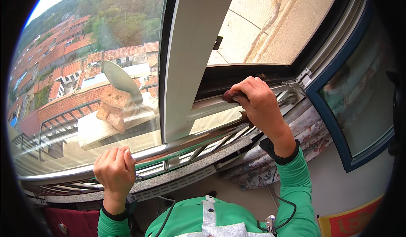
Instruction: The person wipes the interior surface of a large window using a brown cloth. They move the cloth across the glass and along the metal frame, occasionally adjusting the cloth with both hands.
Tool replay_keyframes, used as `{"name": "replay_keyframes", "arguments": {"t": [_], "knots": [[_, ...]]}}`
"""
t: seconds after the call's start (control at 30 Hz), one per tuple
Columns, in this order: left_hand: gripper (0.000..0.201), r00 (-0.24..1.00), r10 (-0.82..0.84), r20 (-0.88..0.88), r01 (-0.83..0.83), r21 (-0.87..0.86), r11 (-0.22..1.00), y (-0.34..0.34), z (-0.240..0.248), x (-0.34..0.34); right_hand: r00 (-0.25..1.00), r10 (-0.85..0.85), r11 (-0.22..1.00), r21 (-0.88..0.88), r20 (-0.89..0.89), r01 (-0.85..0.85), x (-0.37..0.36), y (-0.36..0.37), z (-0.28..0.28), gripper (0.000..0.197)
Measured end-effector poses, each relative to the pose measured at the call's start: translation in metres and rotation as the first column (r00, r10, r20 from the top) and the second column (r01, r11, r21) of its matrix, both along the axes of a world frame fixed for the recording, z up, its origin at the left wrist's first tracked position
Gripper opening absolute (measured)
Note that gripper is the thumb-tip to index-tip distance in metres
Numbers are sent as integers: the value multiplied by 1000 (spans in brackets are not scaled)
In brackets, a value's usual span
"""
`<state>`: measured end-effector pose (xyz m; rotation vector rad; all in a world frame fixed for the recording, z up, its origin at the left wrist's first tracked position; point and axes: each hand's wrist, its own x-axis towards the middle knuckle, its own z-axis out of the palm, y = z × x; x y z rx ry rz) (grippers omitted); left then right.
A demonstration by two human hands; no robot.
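My right hand [259, 106] is closed around a bunched, dark reddish-brown rag [230, 96]. It presses the rag against the lower ledge of the white window frame [179, 63], below the open part of the window. My left hand [113, 171] is wrapped round the shiny metal rail [148, 154] that runs along the inside of the window. The closed glass pane [127, 34] rises just beyond that hand. Most of the rag is hidden by my right fingers.
At the right an opened, blue-framed window sash [327, 118] swings inward. Below it hangs a flowered curtain [258, 161]. A speckled stone sill [198, 161] lies under the rail. Outside the glass are bricks [113, 106] on a pale ledge. A cable [292, 203] crosses my right sleeve.
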<state>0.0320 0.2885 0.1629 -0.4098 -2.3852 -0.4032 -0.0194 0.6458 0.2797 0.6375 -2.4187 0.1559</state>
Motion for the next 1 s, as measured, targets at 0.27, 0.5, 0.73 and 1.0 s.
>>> {"name": "replay_keyframes", "arguments": {"t": [0.27, 0.5, 0.73, 1.0], "knots": [[28, 999, -21, -35, 22, 13, 1000, 2, 1, 0, 851, 460, 800, -534, 253, -274, -5, -42, -11, 16], [28, 999, -5, -39, 6, 25, 1000, 2, -1, -1, 987, 90, 870, -493, 131, -14, 20, 3, -6, 11], [29, 999, 7, -32, -6, 36, 999, 3, -1, 0, 982, 171, 961, -209, -74, -183, 0, -51, -28, 19], [30, 1000, 26, 10, -26, 16, 1000, 2, -1, 2, 888, 376, 737, -667, 264, -113, 35, -22, -10, 19]]}}
